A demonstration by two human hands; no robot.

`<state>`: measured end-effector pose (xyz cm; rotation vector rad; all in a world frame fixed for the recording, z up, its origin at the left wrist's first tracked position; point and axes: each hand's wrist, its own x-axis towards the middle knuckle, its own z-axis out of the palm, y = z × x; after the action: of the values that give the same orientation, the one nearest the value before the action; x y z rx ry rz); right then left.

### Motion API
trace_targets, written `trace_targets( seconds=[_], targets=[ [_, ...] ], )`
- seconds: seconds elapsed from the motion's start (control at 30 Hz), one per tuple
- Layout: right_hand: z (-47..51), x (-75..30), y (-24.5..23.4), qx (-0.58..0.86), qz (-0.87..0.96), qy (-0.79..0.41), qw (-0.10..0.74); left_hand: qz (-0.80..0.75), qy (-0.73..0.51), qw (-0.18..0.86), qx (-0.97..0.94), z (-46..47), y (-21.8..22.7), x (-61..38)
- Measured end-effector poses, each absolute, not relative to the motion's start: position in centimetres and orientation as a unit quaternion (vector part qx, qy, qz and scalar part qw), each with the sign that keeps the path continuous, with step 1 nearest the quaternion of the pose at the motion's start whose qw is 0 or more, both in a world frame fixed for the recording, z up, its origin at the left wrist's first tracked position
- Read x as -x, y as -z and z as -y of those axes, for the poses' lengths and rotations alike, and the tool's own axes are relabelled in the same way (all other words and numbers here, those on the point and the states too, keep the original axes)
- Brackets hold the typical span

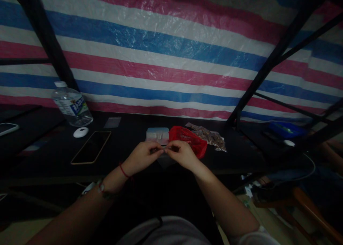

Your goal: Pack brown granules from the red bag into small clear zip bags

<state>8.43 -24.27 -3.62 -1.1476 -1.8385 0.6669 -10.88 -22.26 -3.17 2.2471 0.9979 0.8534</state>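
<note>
My left hand (146,155) and my right hand (183,153) meet at the table's front, fingertips pinched close together. Between them is the top edge of a small clear plastic bag (165,162), which hangs down faint and dark below the fingers. Just beyond my fingertips lies a pale blue and pink flat case (157,133) with something small and whitish on it. A red plastic bag (189,139) lies open behind my right hand, its dark contents hard to make out. Clear packets of small brown bits (211,137) rest against its right side.
On the left are a phone (91,147), a white rounded case (80,132), a flat clear bag (112,122) and a water bottle (73,105). Black slanted frame bars (257,82) stand before a striped plastic sheet (160,55). Another person's arm (332,153) shows at far right.
</note>
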Motion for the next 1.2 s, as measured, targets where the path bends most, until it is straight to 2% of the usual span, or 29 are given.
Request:
trace_targets(
  seconds=[0.23, 0.43, 0.57, 0.7, 1.07, 1.2],
  targets=[
    [24.7, -7.6, 3.7, 0.457, 0.749, -0.21, 0.431, -0.36, -0.293, 0.232, -0.855, 22.8, 3.0, 10.6],
    [24.3, -8.4, 3.2, 0.426, 0.768, -0.256, 0.404, -0.354, -0.264, 0.259, -0.859, 22.3, 2.4, 11.5],
    [24.4, -8.7, 3.0, 0.415, 0.785, -0.236, 0.394, -0.37, -0.26, 0.22, -0.864, 21.8, 2.2, 12.2],
    [24.4, -8.4, 3.3, 0.437, 0.77, -0.197, 0.421, -0.343, -0.277, 0.207, -0.873, 21.8, 2.0, 12.2],
    [24.9, -7.6, 3.5, 0.425, 0.763, -0.223, 0.434, -0.315, -0.236, 0.184, -0.901, 22.1, 1.8, 12.3],
    [23.8, -10.6, 2.1, 0.428, 0.738, -0.184, 0.488, -0.395, -0.278, 0.103, -0.869, 21.1, 0.4, 14.9]
  ],
)
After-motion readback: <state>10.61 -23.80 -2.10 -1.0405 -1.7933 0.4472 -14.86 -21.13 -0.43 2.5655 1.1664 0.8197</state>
